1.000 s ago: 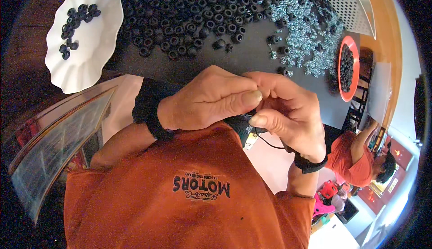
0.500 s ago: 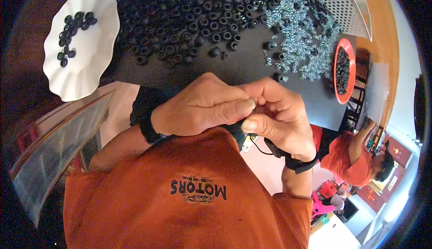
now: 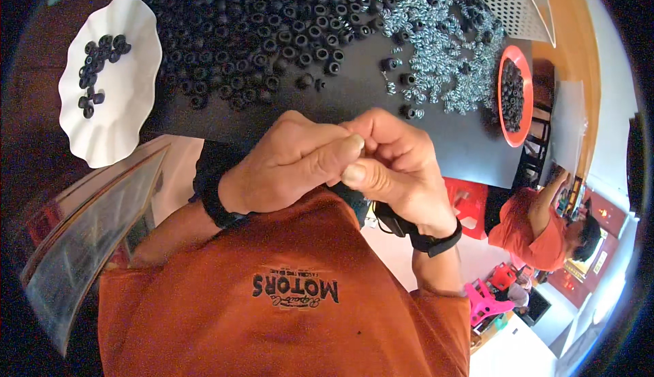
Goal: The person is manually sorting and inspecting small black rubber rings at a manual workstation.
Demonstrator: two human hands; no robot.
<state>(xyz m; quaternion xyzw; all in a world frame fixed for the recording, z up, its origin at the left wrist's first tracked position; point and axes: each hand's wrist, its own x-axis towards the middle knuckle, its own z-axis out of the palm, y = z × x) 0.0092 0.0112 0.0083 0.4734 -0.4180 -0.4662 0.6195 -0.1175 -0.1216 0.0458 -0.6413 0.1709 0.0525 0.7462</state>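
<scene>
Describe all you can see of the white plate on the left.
The white plate is a long oval with a wavy, fluted rim and a smooth, slightly shiny surface; whether it is ceramic or plastic I cannot tell. It lies face up, left of the broad spread of black pieces. A curved cluster of small black pieces rests on it, leaving its lower part in the picture bare. Neither the left hand nor the right hand touches it.
</scene>
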